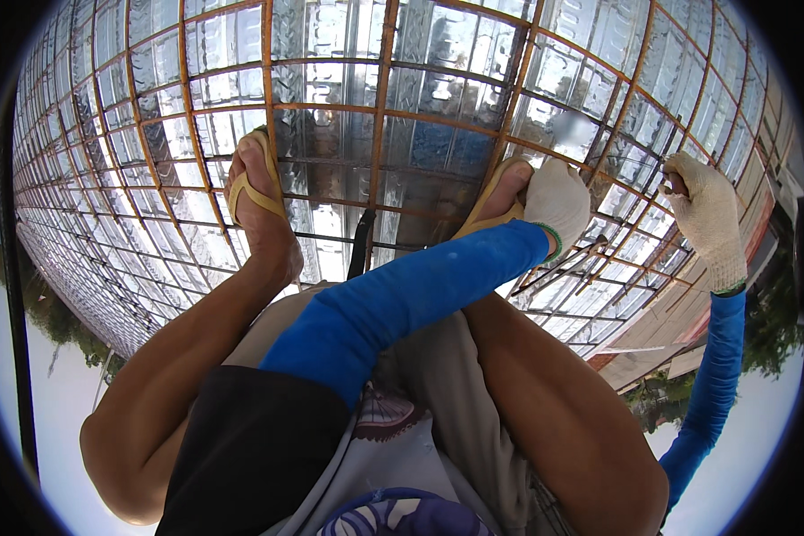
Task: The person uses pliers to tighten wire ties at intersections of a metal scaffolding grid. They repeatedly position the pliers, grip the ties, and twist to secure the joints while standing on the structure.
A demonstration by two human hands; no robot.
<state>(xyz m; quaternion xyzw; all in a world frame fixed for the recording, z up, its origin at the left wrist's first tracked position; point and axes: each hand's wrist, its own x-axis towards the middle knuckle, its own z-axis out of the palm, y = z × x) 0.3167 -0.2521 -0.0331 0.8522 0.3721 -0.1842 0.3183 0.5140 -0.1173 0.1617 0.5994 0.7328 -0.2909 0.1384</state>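
Observation:
A grid of rusty reinforcing bars [381,107] lies over shiny ribbed metal decking [330,40]. Across my body, my left hand [558,198] reaches to the bars beside my right foot. It wears a white knit glove and is closed; its fingers are turned away, so anything in them is hidden. Farther right, my right hand [707,214], also gloved, is held over the grid's right part with its fingers curled in. What it grips, if anything, is too small to tell. Several thin dark rods or wires [558,263] lie just below my left hand.
My feet in yellow flip-flops [257,192] rest on the grid. Between them a dark strap-like piece [361,243] stands out. Wooden boards [670,335] run along the right edge, with trees [773,322] beyond. A dark pole [13,295] rises at far left.

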